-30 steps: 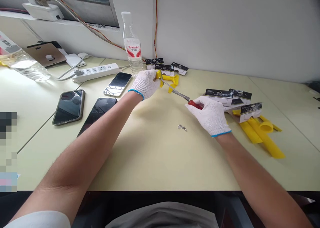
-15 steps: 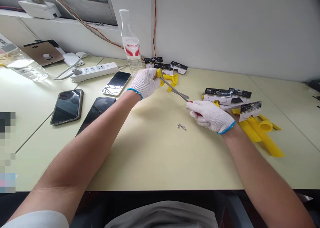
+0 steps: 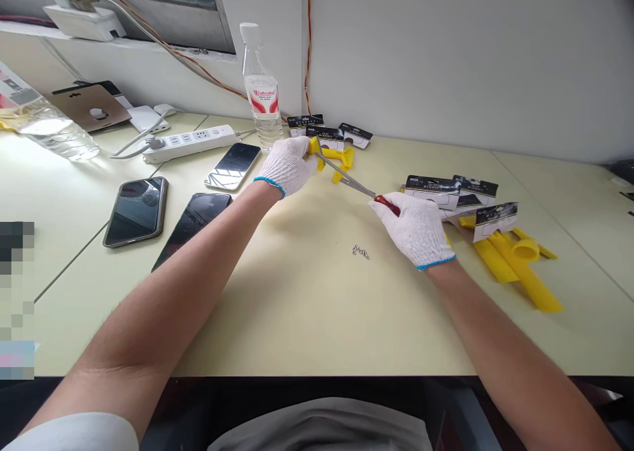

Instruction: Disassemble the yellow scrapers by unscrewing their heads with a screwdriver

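Note:
My left hand [image 3: 287,167], in a white knitted glove with a blue cuff, is closed round a yellow plastic tool piece [image 3: 314,146]. My right hand [image 3: 417,232], gloved the same way, grips the red handle of a screwdriver [image 3: 387,205]. Its long metal shaft slants up and left, and the tip meets or nearly meets the yellow piece; exact contact is too small to tell. A flat grey metal strip [image 3: 357,185] shows just under the shaft. Below, between the hands, several small screws [image 3: 360,251] lie in a cluster on the table.
Other yellow plastic pieces [image 3: 341,157] and black-and-white cards [image 3: 331,136] lie behind my left hand. More yellow parts [image 3: 525,279] and cards [image 3: 495,221] are at right. At left are several phones [image 3: 136,210], a power strip [image 3: 193,140] and a water bottle [image 3: 264,101].
My right hand has rotated about the screwdriver handle; its back now faces up more and its wrist has shifted slightly left. My left hand keeps hold of the yellow piece, almost unmoved.

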A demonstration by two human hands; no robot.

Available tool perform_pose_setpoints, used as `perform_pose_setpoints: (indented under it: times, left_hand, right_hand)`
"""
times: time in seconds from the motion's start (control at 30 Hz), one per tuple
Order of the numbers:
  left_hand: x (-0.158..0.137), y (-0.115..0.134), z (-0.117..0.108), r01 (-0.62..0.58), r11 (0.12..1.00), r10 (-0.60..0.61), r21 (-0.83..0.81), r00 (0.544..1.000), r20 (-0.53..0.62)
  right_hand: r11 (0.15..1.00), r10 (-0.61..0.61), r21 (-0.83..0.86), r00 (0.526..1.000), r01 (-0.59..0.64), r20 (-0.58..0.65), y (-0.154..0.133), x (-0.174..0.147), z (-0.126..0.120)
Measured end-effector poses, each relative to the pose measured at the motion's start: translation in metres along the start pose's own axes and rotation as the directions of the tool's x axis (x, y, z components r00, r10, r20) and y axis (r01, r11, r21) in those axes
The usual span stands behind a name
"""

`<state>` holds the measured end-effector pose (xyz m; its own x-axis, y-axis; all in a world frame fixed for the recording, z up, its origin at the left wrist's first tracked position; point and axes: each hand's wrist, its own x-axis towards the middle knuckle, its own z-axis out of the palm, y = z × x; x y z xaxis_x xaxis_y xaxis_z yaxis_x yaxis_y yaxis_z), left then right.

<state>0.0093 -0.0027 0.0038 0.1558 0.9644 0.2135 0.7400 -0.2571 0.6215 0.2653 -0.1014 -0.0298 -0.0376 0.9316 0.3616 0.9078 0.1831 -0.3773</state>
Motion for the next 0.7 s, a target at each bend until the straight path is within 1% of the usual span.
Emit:
perform_pose_setpoints:
  times: [0.07, 0.1, 0.13, 0.17, 0.2, 0.23, 0.27, 0.3, 0.33, 0.37, 0.4, 0.43, 0.47, 0.5, 0.53, 0.57, 0.6, 0.7]
  left_hand:
    - [0.000, -0.001, 0.000, -0.021, 1.000, 0.021, 0.023, 1.000, -0.020]
    - [0.000, -0.001, 0.000, -0.034, 0.999, 0.035, 0.035, 0.999, -0.029]
    - [-0.001, -0.001, 0.000, -0.044, 0.998, 0.046, 0.043, 0.998, -0.031]
    - [-0.001, 0.000, -0.001, -0.054, 0.997, 0.056, 0.047, 0.998, -0.031]
    - [-0.001, 0.000, -0.001, -0.062, 0.997, 0.064, 0.051, 0.998, -0.028]
    - [-0.001, 0.001, -0.002, -0.068, 0.996, 0.070, 0.056, 0.997, -0.025]
    - [-0.001, 0.001, -0.002, -0.072, 0.995, 0.073, 0.062, 0.997, -0.021]
    - [-0.001, 0.001, -0.003, -0.072, 0.995, 0.073, 0.069, 0.997, -0.017]
    - [-0.001, 0.001, -0.003, -0.070, 0.995, 0.071, 0.076, 0.997, -0.014]
    - [-0.001, 0.001, -0.002, -0.066, 0.994, 0.067, 0.083, 0.998, -0.012]
    - [0.000, 0.001, -0.002, -0.062, 0.994, 0.063, 0.089, 0.998, -0.012]
    - [0.000, 0.001, -0.002, -0.056, 0.994, 0.058, 0.094, 0.998, -0.014]
    - [0.000, 0.000, -0.001, -0.052, 0.994, 0.054, 0.098, 0.998, -0.017]
    - [0.000, 0.000, -0.001, -0.049, 0.994, 0.051, 0.100, 0.999, -0.020]
    - [0.000, -0.001, -0.001, -0.046, 0.994, 0.049, 0.100, 0.999, -0.022]
    - [0.000, -0.001, -0.001, -0.045, 0.994, 0.047, 0.097, 0.999, -0.024]
    - [0.000, -0.002, -0.001, -0.045, 0.995, 0.047, 0.093, 0.999, -0.024]
    - [-0.001, -0.003, -0.001, -0.049, 0.996, 0.052, 0.078, 0.998, -0.031]
  right_hand:
    - [0.988, 0.074, 0.129, 0.992, -0.088, 0.104, -0.003, 0.000, -0.005]
    - [0.962, 0.126, 0.217, 0.975, -0.166, 0.184, -0.005, 0.000, -0.008]
    - [0.910, 0.178, 0.313, 0.940, -0.270, 0.292, -0.006, 0.001, -0.012]
    - [0.829, 0.215, 0.398, 0.880, -0.394, 0.423, -0.006, 0.002, -0.016]
    - [0.725, 0.226, 0.454, 0.802, -0.517, 0.553, -0.007, 0.003, -0.019]
    - [0.622, 0.216, 0.476, 0.720, -0.622, 0.660, -0.007, 0.004, -0.022]
    - [0.545, 0.200, 0.470, 0.651, -0.695, 0.732, -0.007, 0.006, -0.024]
    - [0.510, 0.194, 0.452, 0.609, -0.732, 0.769, -0.006, 0.007, -0.025]
    - [0.521, 0.205, 0.435, 0.603, -0.734, 0.771, -0.006, 0.007, -0.025]
    - [0.571, 0.238, 0.425, 0.637, -0.702, 0.733, -0.006, 0.007, -0.023]
    - [0.650, 0.277, 0.409, 0.701, -0.641, 0.657, -0.005, 0.007, -0.021]
    - [0.742, 0.304, 0.376, 0.779, -0.555, 0.548, -0.004, 0.006, -0.018]
    - [0.828, 0.306, 0.327, 0.856, -0.455, 0.417, -0.003, 0.005, -0.015]
    - [0.896, 0.278, 0.268, 0.919, -0.353, 0.281, -0.002, 0.004, -0.012]
    - [0.943, 0.229, 0.206, 0.959, -0.260, 0.165, -0.001, 0.003, -0.009]
    - [0.972, 0.171, 0.150, 0.982, -0.183, 0.084, 0.001, 0.002, -0.007]
    - [0.988, 0.116, 0.102, 0.993, -0.119, 0.038, 0.002, 0.001, -0.005]
    - [1.000, -0.002, -0.025, 1.000, 0.001, -0.018, 0.003, 0.000, -0.001]
